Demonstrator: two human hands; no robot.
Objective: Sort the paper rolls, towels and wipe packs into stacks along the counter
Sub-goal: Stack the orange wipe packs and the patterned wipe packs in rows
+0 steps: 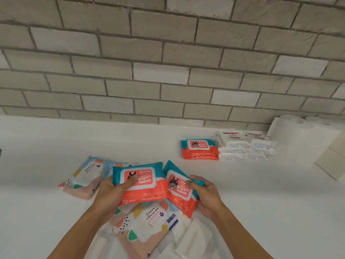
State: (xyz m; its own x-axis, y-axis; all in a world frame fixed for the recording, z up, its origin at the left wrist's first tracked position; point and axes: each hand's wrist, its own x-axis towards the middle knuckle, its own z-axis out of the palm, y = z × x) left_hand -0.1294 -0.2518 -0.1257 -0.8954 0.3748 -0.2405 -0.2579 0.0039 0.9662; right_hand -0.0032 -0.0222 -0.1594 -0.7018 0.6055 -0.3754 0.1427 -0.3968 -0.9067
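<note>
My left hand (112,191) grips a red-and-teal baby wipes pack (147,186), thumb on its lid. Beside it, my right hand (205,193) holds a second red-and-teal wipes pack (177,191), tilted on its side. Both packs are lifted above a pastel Stailove wipes pack (149,223) lying near the counter's front. Another pastel wipes pack (84,176) lies to the left. A stack of red-and-teal packs (198,149) sits at the back right, next to stacked small white wipe packs (244,146). White paper rolls (298,135) stand at the far right.
White folded towels (194,240) lie at the front under my arms. A cream block-like stack (334,157) sits at the right edge. The white counter (56,143) runs along a grey brick wall (168,62).
</note>
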